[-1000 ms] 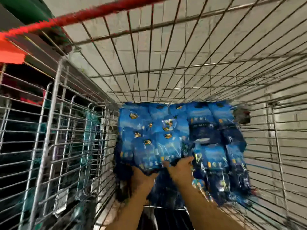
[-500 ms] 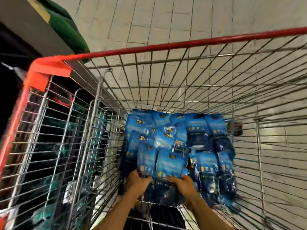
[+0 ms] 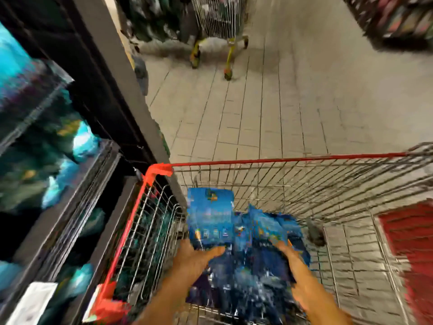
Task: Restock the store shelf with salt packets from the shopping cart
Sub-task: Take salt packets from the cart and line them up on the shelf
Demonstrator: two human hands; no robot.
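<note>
A wire shopping cart [image 3: 304, 184] with a red rim fills the near right of the scene, and a heap of blue salt packets [image 3: 253, 266] lies in its near left part, reaching from the basket floor up toward the hands. The far and right parts of the basket show bare wire with the tiled floor [image 3: 269, 109] visible through it. One salt packet [image 3: 210, 219] stands higher than the rest, upright with its printed face toward the camera, at the left edge of the heap and just beside the cart's left wall.

The left hand [image 3: 196, 256] grips this raised packet by its near bottom edge, thumb across the front and the other fingers hidden behind it. The right hand [image 3: 293, 261] lies at the right side of the heap with its fingers curled round the edge of a packet there; motion blur hides how firm the hold is. Most of the heap sits between the two forearms.

To the left, touching or just beside the cart's left wall, stands a dark shelf [image 3: 77, 207] holding blurred teal and blue packages. Far along the aisle stands a second cart [image 3: 220, 17], well apart from the near one.
</note>
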